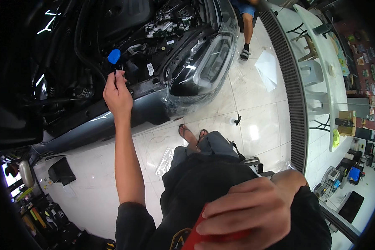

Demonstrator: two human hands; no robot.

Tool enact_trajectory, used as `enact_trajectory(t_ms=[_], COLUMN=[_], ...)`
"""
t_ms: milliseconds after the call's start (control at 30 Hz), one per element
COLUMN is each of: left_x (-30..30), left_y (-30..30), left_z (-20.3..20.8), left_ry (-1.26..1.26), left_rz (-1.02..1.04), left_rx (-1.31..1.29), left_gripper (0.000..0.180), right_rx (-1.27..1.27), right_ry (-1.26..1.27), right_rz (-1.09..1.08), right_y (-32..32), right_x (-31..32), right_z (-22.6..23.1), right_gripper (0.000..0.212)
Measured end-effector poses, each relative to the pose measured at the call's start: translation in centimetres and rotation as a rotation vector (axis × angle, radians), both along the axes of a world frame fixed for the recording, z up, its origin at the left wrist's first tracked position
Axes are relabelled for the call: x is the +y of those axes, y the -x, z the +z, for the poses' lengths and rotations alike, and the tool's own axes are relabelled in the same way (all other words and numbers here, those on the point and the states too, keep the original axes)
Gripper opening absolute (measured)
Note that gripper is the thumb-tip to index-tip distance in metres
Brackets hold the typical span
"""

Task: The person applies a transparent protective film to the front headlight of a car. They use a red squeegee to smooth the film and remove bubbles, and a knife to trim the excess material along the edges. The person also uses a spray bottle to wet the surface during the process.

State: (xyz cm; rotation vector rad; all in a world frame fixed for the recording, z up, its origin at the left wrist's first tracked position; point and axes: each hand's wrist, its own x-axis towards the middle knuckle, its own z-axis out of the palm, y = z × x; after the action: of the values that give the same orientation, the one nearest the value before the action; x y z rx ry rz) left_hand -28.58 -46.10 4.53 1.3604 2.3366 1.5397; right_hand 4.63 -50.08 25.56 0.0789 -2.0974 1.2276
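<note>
My left hand (118, 93) reaches over the front fender edge into the open engine bay of a dark car (146, 104). Its fingers are pinched together around something thin and dark that I cannot make out. Just beyond the fingertips stands a blue cap (114, 56); whether the fingers touch it is unclear. Close to my chest, my right hand (254, 210) is wrapped round a red object (192, 239). Most of that object is hidden behind the fingers, so its kind does not show. To the right of my left hand sits the headlight (212, 62), with clear film on the bodywork around it.
A dark-capped bottle (234, 120) stands on the tiled floor near my feet. Crumpled clear film (166, 161) and a white sheet (266, 71) lie on the floor. Another person's leg (247, 31) shows beyond the car. A long floor grate (293, 91) and white counter (335, 100) run along the right.
</note>
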Motion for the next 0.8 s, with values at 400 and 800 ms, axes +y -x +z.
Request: enact_trajectory(t_ms=[400, 800], left_x=[-2.9, -1.7], left_y=[-4.8, -8.1], left_z=[4.1, 4.4], left_ry=[0.247, 0.500], left_rz=[-0.263, -0.654], left_rx=[-0.580, 0.061], left_gripper=[0.047, 0.049], right_rx=[-0.071, -0.218], right_ry=[0.369, 1.093], right_rz=[-0.160, -0.628], right_y=[-3.7, 4.6], right_x=[1.0, -2.0], right_z=[-10.5, -25.2], right_gripper=[0.041, 0.007])
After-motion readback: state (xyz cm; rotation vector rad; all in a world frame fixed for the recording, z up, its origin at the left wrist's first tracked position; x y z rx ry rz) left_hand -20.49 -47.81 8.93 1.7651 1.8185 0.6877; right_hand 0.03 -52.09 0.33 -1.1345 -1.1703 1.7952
